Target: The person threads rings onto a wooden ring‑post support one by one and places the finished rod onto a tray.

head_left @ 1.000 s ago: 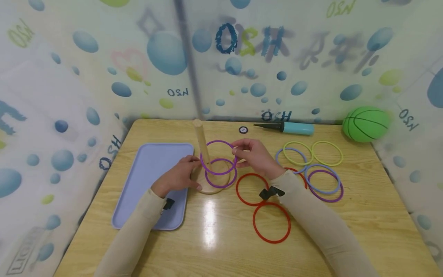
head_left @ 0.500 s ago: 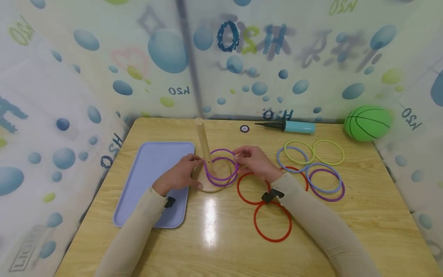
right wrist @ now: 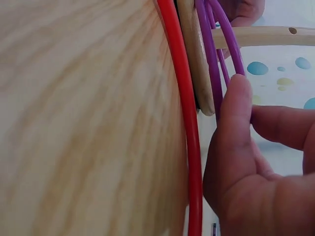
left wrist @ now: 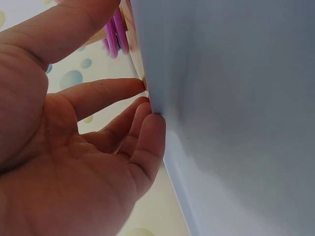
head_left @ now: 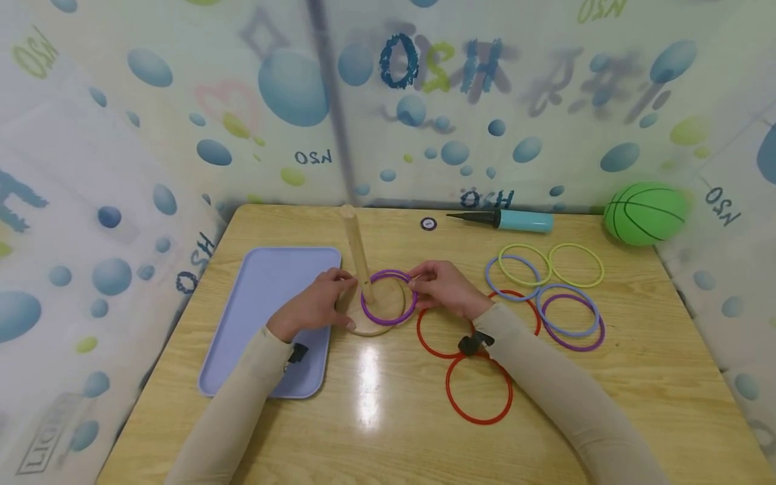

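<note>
A wooden stand, with an upright peg (head_left: 356,252) on a round base (head_left: 388,306), stands in the middle of the table. My left hand (head_left: 314,303) grips the left side of that base, thumb at the near edge and fingers behind; its fingertips lie close to the blue tray's rim in the left wrist view. Between thumb and finger, my right hand (head_left: 445,288) pinches the right side of a purple ring (right wrist: 233,44). This ring is around the peg, low down, almost over another purple ring (right wrist: 212,64). Whether the two rings touch is unclear.
Left of the stand lies a blue tray (head_left: 267,269). Red rings (head_left: 479,422) lie beside and partly under the right forearm. Farther right are yellow rings (head_left: 576,286), blue rings (head_left: 568,335) and a purple ring (head_left: 576,349). A pump (head_left: 524,221) and green ball (head_left: 645,213) sit at the back.
My right hand has lowered the purple ring along the peg until it nearly lines up with the purple ring below. The left hand has stayed at the base.
</note>
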`<state>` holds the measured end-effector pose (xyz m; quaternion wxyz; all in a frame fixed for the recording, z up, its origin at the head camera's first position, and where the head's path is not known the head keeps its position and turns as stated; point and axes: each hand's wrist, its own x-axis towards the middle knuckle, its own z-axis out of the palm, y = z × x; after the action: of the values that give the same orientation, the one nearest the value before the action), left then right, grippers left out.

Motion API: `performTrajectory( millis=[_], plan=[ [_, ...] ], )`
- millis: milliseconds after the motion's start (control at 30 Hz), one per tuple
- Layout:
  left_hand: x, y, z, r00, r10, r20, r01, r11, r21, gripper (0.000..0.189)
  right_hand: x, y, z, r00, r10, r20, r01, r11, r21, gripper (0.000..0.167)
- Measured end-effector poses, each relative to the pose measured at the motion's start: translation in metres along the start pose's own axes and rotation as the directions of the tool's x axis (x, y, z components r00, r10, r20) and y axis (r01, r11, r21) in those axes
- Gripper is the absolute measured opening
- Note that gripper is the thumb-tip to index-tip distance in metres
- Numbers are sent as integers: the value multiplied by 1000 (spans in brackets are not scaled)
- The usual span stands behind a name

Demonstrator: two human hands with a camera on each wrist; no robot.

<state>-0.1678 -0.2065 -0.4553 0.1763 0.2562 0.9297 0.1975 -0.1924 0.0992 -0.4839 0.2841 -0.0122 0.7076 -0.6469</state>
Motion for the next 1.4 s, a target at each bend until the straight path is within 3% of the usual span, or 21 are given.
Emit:
performTrajectory(
  millis=[433,700,1133,1400],
  plan=[
    [0,0,-1,1000,-5,7,5,1000,-18,95,-4,-7,-10,999,29,-20,-30,997,-71,37],
    [1,-1,1,1000,-7,5,7,1000,-8,94,-13,-8,-19,999,-31,-32,27,992,-121,37],
    [0,0,1,1000,-10,2,10,1000,-14,93,-50,-10,-49,993,-118,-18,110,960,-258,43],
    [0,0,0,1000,-15,3,15,999,-33,95,-81,1,-75,987,-148,-65,118,936,-332,43]
  ],
)
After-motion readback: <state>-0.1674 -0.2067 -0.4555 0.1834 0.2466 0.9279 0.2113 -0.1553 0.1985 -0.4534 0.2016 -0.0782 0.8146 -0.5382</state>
